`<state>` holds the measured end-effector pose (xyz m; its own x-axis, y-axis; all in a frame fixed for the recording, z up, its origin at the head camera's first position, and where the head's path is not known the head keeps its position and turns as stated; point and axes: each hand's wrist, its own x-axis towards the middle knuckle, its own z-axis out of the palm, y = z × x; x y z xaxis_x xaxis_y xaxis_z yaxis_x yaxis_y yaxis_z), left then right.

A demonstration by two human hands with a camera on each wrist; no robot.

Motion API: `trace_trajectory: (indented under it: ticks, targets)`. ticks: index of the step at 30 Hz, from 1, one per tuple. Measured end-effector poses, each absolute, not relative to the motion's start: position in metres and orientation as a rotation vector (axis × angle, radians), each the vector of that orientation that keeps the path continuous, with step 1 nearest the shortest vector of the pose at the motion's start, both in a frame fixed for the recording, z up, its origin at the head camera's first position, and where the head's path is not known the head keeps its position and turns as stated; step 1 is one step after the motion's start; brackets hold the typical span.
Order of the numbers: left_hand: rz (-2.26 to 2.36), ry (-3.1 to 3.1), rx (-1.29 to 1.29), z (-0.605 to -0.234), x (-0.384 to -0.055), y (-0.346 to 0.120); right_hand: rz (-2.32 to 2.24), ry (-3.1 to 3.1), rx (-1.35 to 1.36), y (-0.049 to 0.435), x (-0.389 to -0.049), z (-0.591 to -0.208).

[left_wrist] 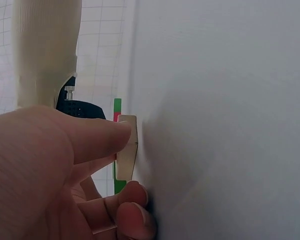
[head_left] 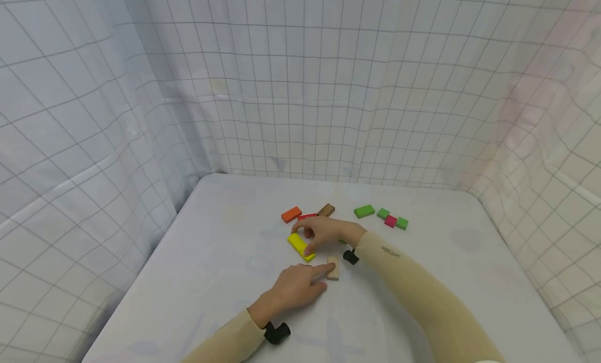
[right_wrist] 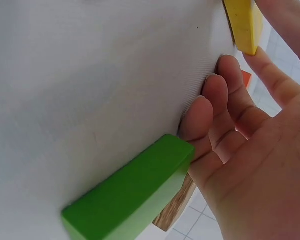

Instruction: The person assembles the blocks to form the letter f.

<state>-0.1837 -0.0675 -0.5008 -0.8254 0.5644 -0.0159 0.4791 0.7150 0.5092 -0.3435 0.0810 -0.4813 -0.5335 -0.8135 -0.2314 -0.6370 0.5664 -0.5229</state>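
Note:
My right hand (head_left: pixel 324 230) spans a yellow block (head_left: pixel 298 244) lengthwise, thumb at the near end and index finger at the far end. In the right wrist view the yellow block (right_wrist: pixel 244 25) meets the index fingertip, and the other fingers bend beside it. My left hand (head_left: pixel 296 285) rests its straight index finger on a pale wooden block (head_left: pixel 333 274) lying on the table. The left thumb overlaps this wooden block (left_wrist: pixel 128 155) in the left wrist view. Close beside the right hand's little-finger side lies a green block (right_wrist: pixel 130 185), mostly hidden in the head view.
Behind the right hand lie an orange block (head_left: pixel 291 215), a partly covered red block (head_left: pixel 307 216) and a brown wood-grain block (head_left: pixel 326 210). Further right are a green block (head_left: pixel 364 211) and a row of small green and red cubes (head_left: pixel 391 221). Gridded cloth surrounds the white table (head_left: pixel 225 222).

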Motion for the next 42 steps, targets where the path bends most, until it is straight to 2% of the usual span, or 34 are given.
trace_trajectory:
  ticks: [9,29,42]
  targets:
    - [0.761,2.727,0.824,-0.501,-0.183,-0.067,-0.618,2.313,-1.101,0.084,-0.341,-0.484]
    - [0.778,2.691,0.926,-0.502,-0.186,-0.072,-0.613,2.313,-1.175,0.093,-0.334,-0.484]
    - [0.748,2.677,0.853,-0.501,-0.185,-0.071,-0.985,2.263,-1.033,0.093,-0.326,-0.488]
